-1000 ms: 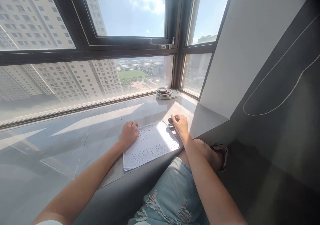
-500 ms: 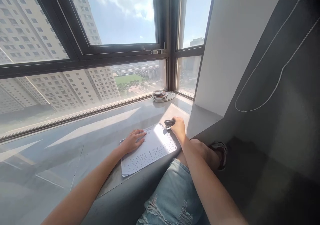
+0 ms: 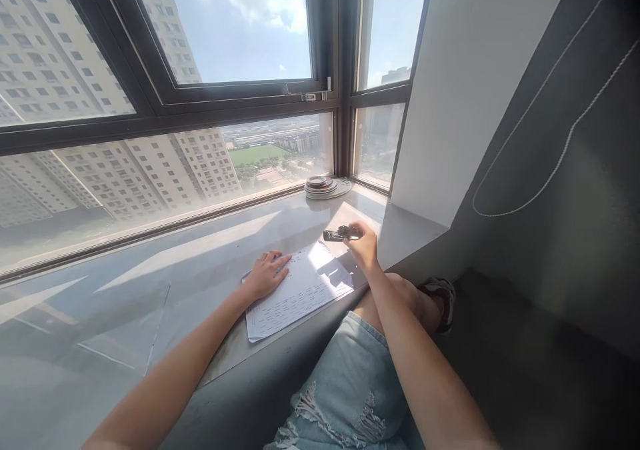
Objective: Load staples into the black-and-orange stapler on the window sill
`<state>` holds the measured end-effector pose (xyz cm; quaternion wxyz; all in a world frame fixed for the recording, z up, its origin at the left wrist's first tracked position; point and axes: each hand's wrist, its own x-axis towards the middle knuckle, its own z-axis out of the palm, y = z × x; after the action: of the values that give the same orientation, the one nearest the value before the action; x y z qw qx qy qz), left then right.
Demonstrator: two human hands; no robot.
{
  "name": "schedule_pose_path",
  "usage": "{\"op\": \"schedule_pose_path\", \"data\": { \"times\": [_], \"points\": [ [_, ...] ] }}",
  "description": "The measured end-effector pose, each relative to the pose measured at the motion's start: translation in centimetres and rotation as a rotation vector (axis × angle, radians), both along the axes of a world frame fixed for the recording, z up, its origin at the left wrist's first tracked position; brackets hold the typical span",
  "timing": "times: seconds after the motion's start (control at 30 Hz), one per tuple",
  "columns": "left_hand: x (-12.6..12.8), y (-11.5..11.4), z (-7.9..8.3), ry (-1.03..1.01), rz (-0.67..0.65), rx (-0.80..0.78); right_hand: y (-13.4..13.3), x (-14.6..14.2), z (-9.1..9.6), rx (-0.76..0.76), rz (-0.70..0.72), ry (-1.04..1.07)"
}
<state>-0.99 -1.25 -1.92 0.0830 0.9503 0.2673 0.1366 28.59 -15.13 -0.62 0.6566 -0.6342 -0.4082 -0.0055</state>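
Observation:
A stack of printed paper sheets (image 3: 300, 297) lies on the window sill near its front edge. My left hand (image 3: 269, 275) rests flat on the upper left part of the sheets, fingers spread. My right hand (image 3: 365, 247) is closed around a black stapler (image 3: 340, 234), held above the sill just past the sheets' upper right corner and apart from the paper. The stapler's shadow falls on the sunlit part of the top sheet.
A stack of plates (image 3: 325, 187) stands in the sill's far corner by the window frame (image 3: 345, 137). A white wall (image 3: 440, 103) rises to the right, with a hanging blind cord (image 3: 520, 207). My bent leg (image 3: 350, 377) is below the sill's edge.
My right hand has lifted the stapler off the corner of the sheets, up and slightly away. My left hand stays on the paper.

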Motion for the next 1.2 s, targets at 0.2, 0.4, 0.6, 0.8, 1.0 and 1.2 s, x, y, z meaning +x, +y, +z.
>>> {"op": "schedule_pose_path", "data": {
  "times": [0.2, 0.4, 0.6, 0.8, 1.0, 1.2],
  "points": [
    [0.2, 0.3, -0.4, -0.030, 0.006, 0.053, 1.1, -3.0, -0.3, -0.097, 0.589, -0.104],
    [0.2, 0.4, -0.7, -0.096, -0.022, 0.077, 1.2, -4.4, -0.8, -0.224, 0.734, -0.222],
    [0.0, 0.4, -0.6, -0.149, -0.030, 0.082, 1.3, -4.3, -0.6, -0.290, 0.619, -0.205],
    [0.1, -0.1, 0.0, -0.165, -0.057, 0.077, 1.9, -3.9, -1.2, -0.312, 0.617, -0.189],
    [0.1, -0.2, 0.4, -0.210, -0.022, 0.032, 2.2, -3.4, -1.4, -0.344, 0.612, -0.218],
    [-0.2, 0.2, 0.6, -0.304, 0.059, 0.026, 2.1, 0.0, -1.0, -0.423, 0.597, -0.298]
  ]
}}
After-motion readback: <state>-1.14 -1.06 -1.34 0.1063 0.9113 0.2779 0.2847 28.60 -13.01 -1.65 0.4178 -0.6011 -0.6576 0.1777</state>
